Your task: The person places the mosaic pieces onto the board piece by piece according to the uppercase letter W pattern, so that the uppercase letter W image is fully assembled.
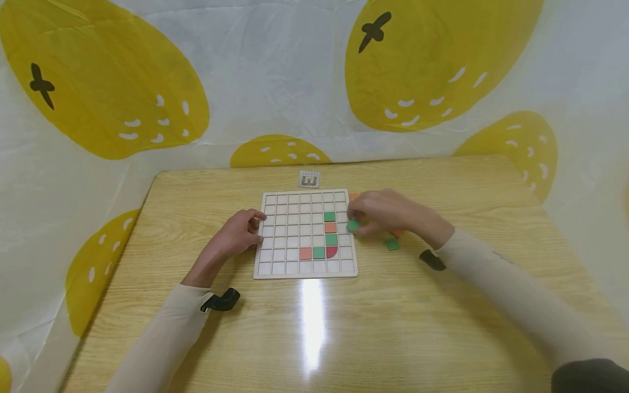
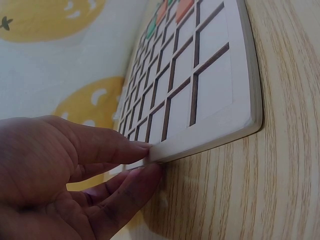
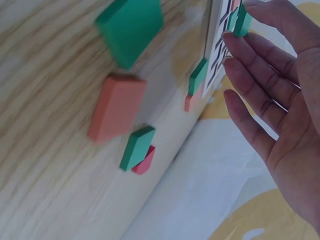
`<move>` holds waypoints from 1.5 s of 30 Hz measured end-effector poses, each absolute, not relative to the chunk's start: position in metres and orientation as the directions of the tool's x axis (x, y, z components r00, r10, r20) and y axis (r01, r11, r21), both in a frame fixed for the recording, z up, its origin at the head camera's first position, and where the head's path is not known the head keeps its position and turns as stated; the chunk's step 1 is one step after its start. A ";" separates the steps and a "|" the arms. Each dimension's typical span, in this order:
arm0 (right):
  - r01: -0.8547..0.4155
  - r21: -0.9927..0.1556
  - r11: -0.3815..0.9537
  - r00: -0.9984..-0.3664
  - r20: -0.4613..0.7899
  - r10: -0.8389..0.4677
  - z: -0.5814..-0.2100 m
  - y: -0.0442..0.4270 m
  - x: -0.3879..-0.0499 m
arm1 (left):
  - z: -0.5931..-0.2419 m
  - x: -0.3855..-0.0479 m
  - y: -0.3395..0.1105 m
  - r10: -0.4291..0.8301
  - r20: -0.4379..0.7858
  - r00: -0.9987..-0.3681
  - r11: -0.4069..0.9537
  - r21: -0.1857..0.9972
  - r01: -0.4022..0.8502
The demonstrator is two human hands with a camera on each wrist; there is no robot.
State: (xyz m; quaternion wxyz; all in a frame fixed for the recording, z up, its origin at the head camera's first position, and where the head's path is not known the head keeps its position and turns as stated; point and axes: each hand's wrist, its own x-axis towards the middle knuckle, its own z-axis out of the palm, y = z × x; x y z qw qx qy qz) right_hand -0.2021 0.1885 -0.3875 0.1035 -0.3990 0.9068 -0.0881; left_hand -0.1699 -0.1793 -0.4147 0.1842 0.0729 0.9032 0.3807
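Note:
A white grid board (image 1: 291, 277) lies on the table, with several green, orange and red tiles in its right-hand and lower cells. At its left edge, my left hand (image 1: 231, 237) touches the side with thumb and index finger spread apart; the left wrist view shows these fingertips (image 2: 145, 150) against the board's rim (image 2: 210, 140). My right hand (image 1: 380, 210) pinches a green tile (image 1: 353, 225) above the right edge. The right wrist view has that green tile (image 3: 243, 22) between thumb and index, the other fingers of this hand (image 3: 280, 90) loosely extended.
Behind the board lies a small card (image 1: 309, 179) with a printed grid pattern. Loose tiles lie to the right, among them a green one (image 1: 392, 244) and an orange one (image 3: 117, 107); a red one (image 3: 144, 161) touches another green tile (image 3: 137, 148). Patterned cloth hangs behind the wooden table (image 1: 417, 327).

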 end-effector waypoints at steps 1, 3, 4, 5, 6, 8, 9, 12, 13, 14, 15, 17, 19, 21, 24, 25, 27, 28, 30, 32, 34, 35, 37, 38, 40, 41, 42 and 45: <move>-0.711 -0.243 0.660 -0.655 -0.113 -0.747 -0.387 0.187 -0.202 | -0.414 -0.170 -0.179 0.271 -0.278 -0.921 0.700 0.714 -0.010; -0.728 -0.240 0.642 -0.640 -0.098 -0.762 -0.387 0.183 -0.203 | -0.414 -0.170 -0.179 0.270 -0.281 -0.921 0.700 0.714 -0.012; -0.736 -0.240 0.633 -0.633 -0.090 -0.769 -0.387 0.182 -0.204 | -0.414 -0.170 -0.179 0.270 -0.281 -0.921 0.702 0.712 -0.012; -0.743 -0.243 0.624 -0.625 -0.082 -0.776 -0.387 0.180 -0.204 | -0.414 -0.170 -0.179 0.269 -0.283 -0.921 0.702 0.712 -0.014; -0.749 -0.244 0.616 -0.618 -0.076 -0.782 -0.387 0.179 -0.205 | -0.414 -0.170 -0.179 0.268 -0.284 -0.921 0.703 0.711 -0.015; -0.756 -0.252 0.604 -0.608 -0.071 -0.790 -0.388 0.176 -0.206 | -0.414 -0.170 -0.179 0.267 -0.284 -0.921 0.704 0.710 -0.015; -0.757 -0.257 0.601 -0.605 -0.073 -0.793 -0.388 0.174 -0.206 | -0.414 -0.170 -0.179 0.267 -0.284 -0.921 0.705 0.709 -0.014; -0.763 -0.258 0.593 -0.594 -0.081 -0.800 -0.388 0.168 -0.207 | -0.414 -0.170 -0.179 0.266 -0.284 -0.921 0.704 0.710 -0.015; -0.764 -0.256 0.592 -0.593 -0.083 -0.801 -0.388 0.166 -0.207 | -0.414 -0.170 -0.179 0.268 -0.282 -0.921 0.703 0.711 -0.013; -0.766 -0.254 0.590 -0.590 -0.084 -0.803 -0.387 0.164 -0.207 | -0.414 -0.170 -0.179 0.268 -0.282 -0.921 0.703 0.711 -0.013; -0.769 -0.252 0.588 -0.588 -0.084 -0.805 -0.387 0.162 -0.207 | -0.413 -0.170 -0.179 0.268 -0.282 -0.921 0.703 0.711 -0.013; -0.773 -0.249 0.584 -0.584 -0.081 -0.807 -0.388 0.159 -0.207 | -0.413 -0.170 -0.179 0.268 -0.282 -0.921 0.703 0.711 -0.013; -0.776 -0.251 0.579 -0.581 -0.074 -0.811 -0.389 0.156 -0.207 | -0.412 -0.170 -0.179 0.270 -0.281 -0.921 0.702 0.712 -0.012; -0.780 -0.252 0.573 -0.576 -0.067 -0.815 -0.390 0.153 -0.207 | -0.412 -0.170 -0.179 0.271 -0.283 -0.920 0.702 0.712 -0.012; -0.790 -0.252 0.558 -0.564 -0.057 -0.824 -0.392 0.149 -0.209 | -0.411 -0.171 -0.178 0.271 -0.284 -0.920 0.705 0.709 -0.012; -0.793 -0.254 0.554 -0.559 -0.057 -0.827 -0.393 0.147 -0.209 | -0.411 -0.171 -0.178 0.270 -0.285 -0.920 0.707 0.707 -0.012; -0.799 -0.253 0.546 -0.551 -0.057 -0.833 -0.394 0.143 -0.210 | -0.410 -0.171 -0.178 0.266 -0.289 -0.920 0.711 0.703 -0.015; -0.801 -0.254 0.543 -0.547 -0.059 -0.835 -0.394 0.141 -0.210 | -0.411 -0.171 -0.178 0.267 -0.290 -0.919 0.713 0.701 -0.014; -0.804 -0.253 0.539 -0.542 -0.061 -0.838 -0.394 0.137 -0.210 | -0.411 -0.172 -0.179 0.266 -0.290 -0.919 0.715 0.699 -0.014; -0.808 -0.240 0.539 -0.540 -0.065 -0.839 -0.393 0.133 -0.210 | -0.411 -0.172 -0.179 0.266 -0.292 -0.919 0.715 0.699 -0.015; -0.811 -0.228 0.540 -0.538 -0.075 -0.840 -0.393 0.129 -0.210 | -0.411 -0.172 -0.179 0.268 -0.292 -0.918 0.714 0.700 -0.015; -0.812 -0.226 0.538 -0.535 -0.080 -0.841 -0.393 0.126 -0.210 | -0.411 -0.172 -0.179 0.265 -0.294 -0.918 0.714 0.699 -0.017; -0.812 -0.238 0.533 -0.528 -0.091 -0.844 -0.392 0.122 -0.210 | -0.410 -0.172 -0.179 0.263 -0.298 -0.918 0.714 0.699 -0.023; -0.811 -0.248 0.529 -0.523 -0.095 -0.847 -0.392 0.121 -0.210 | -0.410 -0.172 -0.179 0.262 -0.301 -0.917 0.713 0.701 -0.026; -0.808 -0.271 0.523 -0.516 -0.101 -0.851 -0.392 0.117 -0.210 | -0.410 -0.172 -0.178 0.263 -0.301 -0.917 0.712 0.702 -0.027; -0.809 -0.280 0.518 -0.511 -0.102 -0.853 -0.392 0.115 -0.210 | -0.410 -0.172 -0.178 0.262 -0.302 -0.916 0.710 0.704 -0.029; -0.809 -0.285 0.514 -0.508 -0.103 -0.855 -0.393 0.114 -0.210 | -0.409 -0.172 -0.178 0.263 -0.302 -0.916 0.708 0.705 -0.029; -0.815 -0.280 0.508 -0.500 -0.104 -0.860 -0.394 0.109 -0.209 | -0.409 -0.171 -0.178 0.264 -0.300 -0.917 0.705 0.709 -0.029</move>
